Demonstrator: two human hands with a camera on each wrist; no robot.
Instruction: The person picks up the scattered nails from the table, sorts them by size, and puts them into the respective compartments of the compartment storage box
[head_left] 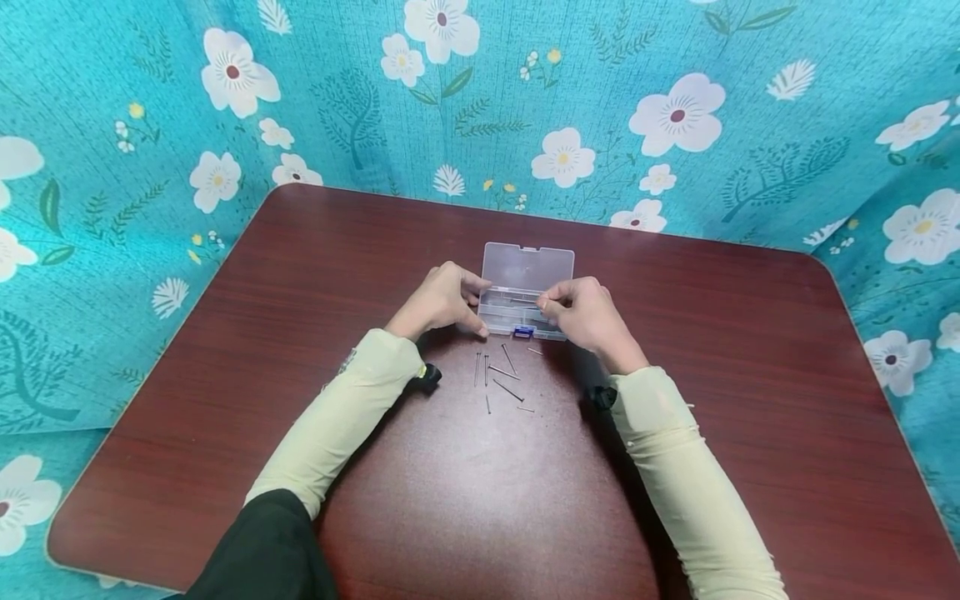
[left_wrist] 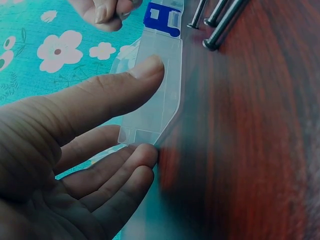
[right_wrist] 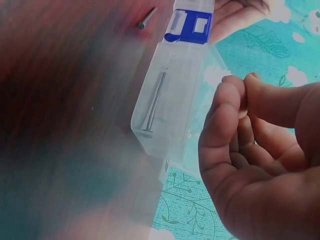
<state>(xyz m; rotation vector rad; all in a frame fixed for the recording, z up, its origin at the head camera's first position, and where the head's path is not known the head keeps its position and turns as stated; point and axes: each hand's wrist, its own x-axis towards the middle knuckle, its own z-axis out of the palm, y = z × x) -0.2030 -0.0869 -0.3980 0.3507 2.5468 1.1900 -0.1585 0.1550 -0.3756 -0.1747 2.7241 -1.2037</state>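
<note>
A clear plastic compartment box with a blue latch stands with its lid raised at the back. My left hand holds its left end, thumb at the front wall and fingers around the side. Over the right part of the box, my right hand pinches thumb and forefinger together, with a thin nail reaching left from the fingertips. The right wrist view shows another nail through the box's clear front wall. Several loose nails lie on the table before the box.
The dark red wooden table has rounded corners. A turquoise flowered curtain hangs behind it and along both sides. Small black wrist cameras sit at the cuffs of the pale sleeves.
</note>
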